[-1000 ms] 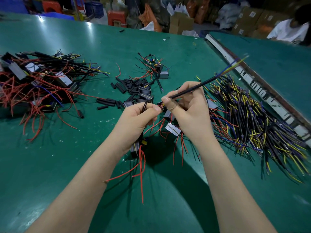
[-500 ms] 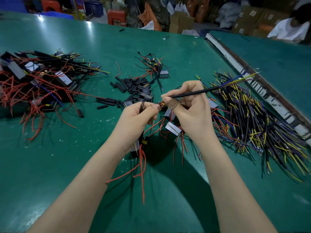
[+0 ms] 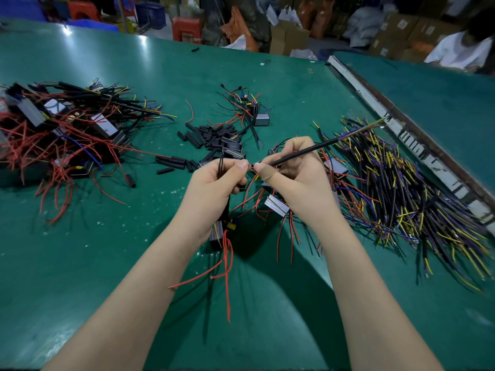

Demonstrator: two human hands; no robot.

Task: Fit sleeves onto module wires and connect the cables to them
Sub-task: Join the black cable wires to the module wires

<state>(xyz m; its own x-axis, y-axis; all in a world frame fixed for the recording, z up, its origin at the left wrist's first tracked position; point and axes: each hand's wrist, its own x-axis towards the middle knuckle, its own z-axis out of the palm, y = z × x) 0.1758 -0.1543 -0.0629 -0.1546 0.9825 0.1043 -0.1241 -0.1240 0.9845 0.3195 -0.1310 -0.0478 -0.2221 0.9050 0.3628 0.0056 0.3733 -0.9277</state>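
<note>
left hand (image 3: 218, 183) gripping module wires (image 3: 221, 167) and right hand (image 3: 293, 170) pinching the black cable (image 3: 308, 152) have closed up, thumbs now nearly touching, cable tilted lower.

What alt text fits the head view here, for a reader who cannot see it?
Over a green table, the left hand pinches thin wires of a small grey module while the right hand brings a black sheathed cable end to them. Short black sleeves lie beyond, a heap of yellow-and-blue-tipped black cables to the right.
</note>
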